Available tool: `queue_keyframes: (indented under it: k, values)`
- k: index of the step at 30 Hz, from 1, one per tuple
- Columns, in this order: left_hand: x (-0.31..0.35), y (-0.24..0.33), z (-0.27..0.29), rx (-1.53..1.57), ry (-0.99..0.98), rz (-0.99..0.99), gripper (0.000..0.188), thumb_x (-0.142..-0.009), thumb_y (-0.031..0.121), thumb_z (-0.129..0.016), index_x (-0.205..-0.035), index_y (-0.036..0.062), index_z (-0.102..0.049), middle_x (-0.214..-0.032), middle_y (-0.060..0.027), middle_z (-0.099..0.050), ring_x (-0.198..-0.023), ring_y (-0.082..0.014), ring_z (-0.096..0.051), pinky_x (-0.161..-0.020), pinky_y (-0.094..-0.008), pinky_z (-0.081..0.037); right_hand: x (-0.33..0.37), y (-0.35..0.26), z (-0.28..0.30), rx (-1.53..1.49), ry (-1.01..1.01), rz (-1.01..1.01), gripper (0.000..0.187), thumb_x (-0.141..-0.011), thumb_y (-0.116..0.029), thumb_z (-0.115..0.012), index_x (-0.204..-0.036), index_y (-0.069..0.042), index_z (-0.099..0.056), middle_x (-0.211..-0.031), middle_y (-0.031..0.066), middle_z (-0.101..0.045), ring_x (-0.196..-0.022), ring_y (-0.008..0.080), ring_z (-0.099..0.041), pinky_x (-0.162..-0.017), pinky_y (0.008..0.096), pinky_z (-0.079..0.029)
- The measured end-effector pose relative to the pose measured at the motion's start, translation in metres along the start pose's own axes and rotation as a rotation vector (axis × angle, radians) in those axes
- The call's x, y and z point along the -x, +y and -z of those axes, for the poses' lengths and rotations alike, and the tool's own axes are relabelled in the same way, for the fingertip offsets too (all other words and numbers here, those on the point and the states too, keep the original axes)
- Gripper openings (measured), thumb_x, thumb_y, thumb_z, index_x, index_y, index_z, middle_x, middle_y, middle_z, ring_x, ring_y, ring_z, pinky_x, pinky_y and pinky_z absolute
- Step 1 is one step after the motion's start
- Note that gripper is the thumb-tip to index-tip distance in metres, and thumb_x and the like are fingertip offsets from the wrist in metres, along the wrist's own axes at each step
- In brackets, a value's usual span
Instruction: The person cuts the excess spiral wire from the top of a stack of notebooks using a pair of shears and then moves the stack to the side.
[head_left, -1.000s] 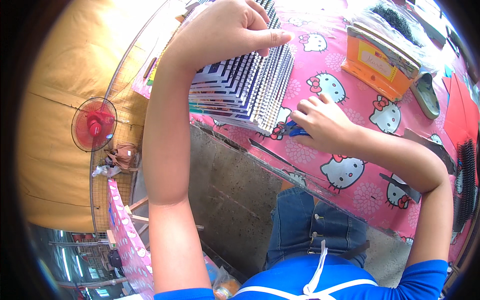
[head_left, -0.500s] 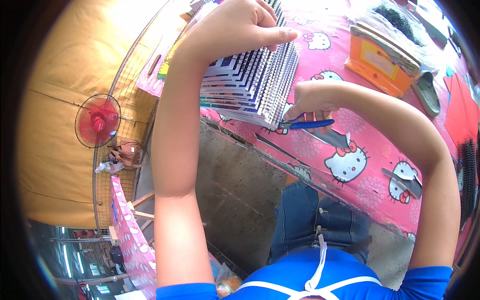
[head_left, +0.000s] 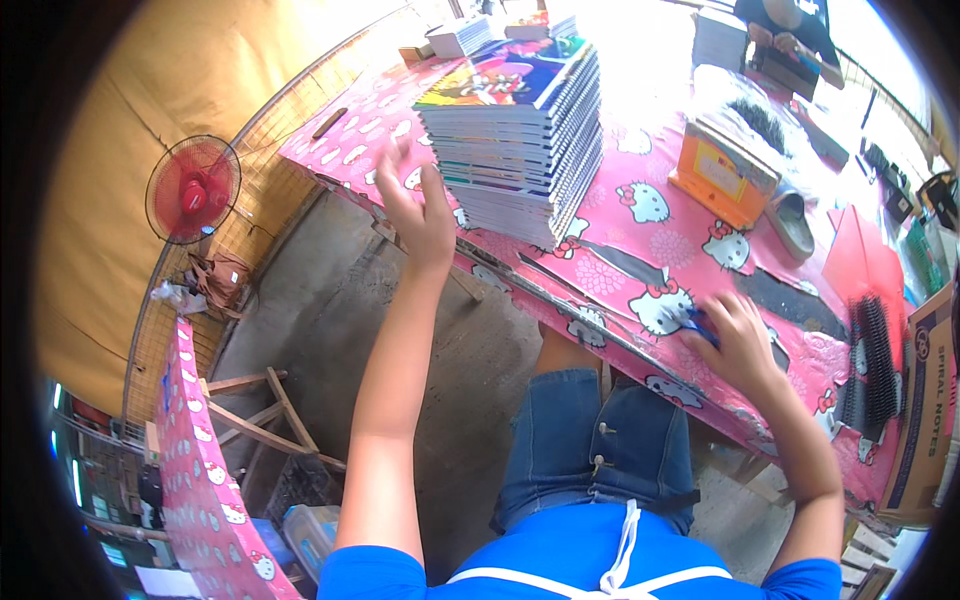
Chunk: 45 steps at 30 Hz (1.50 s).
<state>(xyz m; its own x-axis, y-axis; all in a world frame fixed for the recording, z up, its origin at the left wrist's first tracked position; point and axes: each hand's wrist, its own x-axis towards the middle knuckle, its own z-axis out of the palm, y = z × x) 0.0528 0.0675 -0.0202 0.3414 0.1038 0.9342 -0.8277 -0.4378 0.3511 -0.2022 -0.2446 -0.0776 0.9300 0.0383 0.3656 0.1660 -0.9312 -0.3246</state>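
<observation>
A tall stack of spiral notebooks (head_left: 525, 150) with a colourful cover on top stands on the pink-covered table (head_left: 600, 255). Just left of the stack, my left hand (head_left: 422, 222) is open, its fingers apart and nothing in them. My right hand (head_left: 738, 340) is low over the table near its front edge, to the right of the stack. Its fingers curl over blue-handled pliers (head_left: 702, 326); only a bit of blue shows, and the rest is hidden under the hand.
An orange box (head_left: 725, 175) and a grey slipper (head_left: 792, 226) lie beyond my right hand. Black spiral coils (head_left: 872, 365) and a cardboard carton (head_left: 922, 405) are at the right. A red fan (head_left: 194, 190) stands left. Another person (head_left: 790, 45) is across the table.
My left hand has come down from the stack's top to its left side. My right hand has moved right and nearer, away from the stack's corner, with the pliers.
</observation>
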Motion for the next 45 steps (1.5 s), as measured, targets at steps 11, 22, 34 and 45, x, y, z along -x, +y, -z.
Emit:
queue_keyframes:
  k: [11,22,34,45]
  values:
    - [0.159,-0.101,-0.024,-0.253,-0.175,0.441,0.033,-0.088,0.012,-0.048,-0.117,0.0025,-0.062,-0.135,-0.0209,-0.050,-0.135,-0.0392,-0.033,-0.114,-0.0487,-0.019,0.109,0.021,0.018,0.230,0.179,-0.420,0.051,-0.083,-0.027,-0.067,-0.123,0.001,-0.053,-0.128,0.0217,-0.052,-0.123,0.0377,-0.046,-0.110,0.0494,-0.028]
    - [0.158,-0.087,-0.020,-0.076,-0.024,0.491,0.037,-0.082,0.010,-0.048,-0.115,0.0059,-0.063,-0.137,-0.0141,-0.050,-0.141,-0.0371,-0.022,-0.114,-0.0512,-0.013,0.094,0.018,0.019,0.287,0.062,-0.414,0.049,-0.084,-0.023,-0.061,-0.126,0.000,-0.050,-0.132,0.0218,-0.049,-0.127,0.0399,-0.042,-0.111,0.0520,-0.023]
    - [0.146,-0.077,-0.016,-0.111,-0.099,0.396,0.035,-0.085,0.014,-0.045,-0.114,0.0032,-0.061,-0.131,-0.0147,-0.053,-0.138,-0.0392,-0.025,-0.115,-0.0511,-0.013,0.086,0.015,0.024,0.265,0.016,-0.465,0.051,-0.083,-0.022,-0.060,-0.127,-0.001,-0.047,-0.134,0.0210,-0.044,-0.127,0.0419,-0.037,-0.110,0.0526,-0.025]
    - [0.149,-0.077,-0.020,-0.100,-0.057,0.369,0.035,-0.081,0.011,-0.046,-0.111,0.0020,-0.062,-0.123,-0.0154,-0.057,-0.130,-0.0347,-0.038,-0.116,-0.0483,-0.016,0.094,0.019,0.021,0.267,0.050,-0.449,0.049,-0.082,-0.017,-0.060,-0.126,0.001,-0.049,-0.134,0.0204,-0.047,-0.127,0.0396,-0.040,-0.109,0.0495,-0.026]
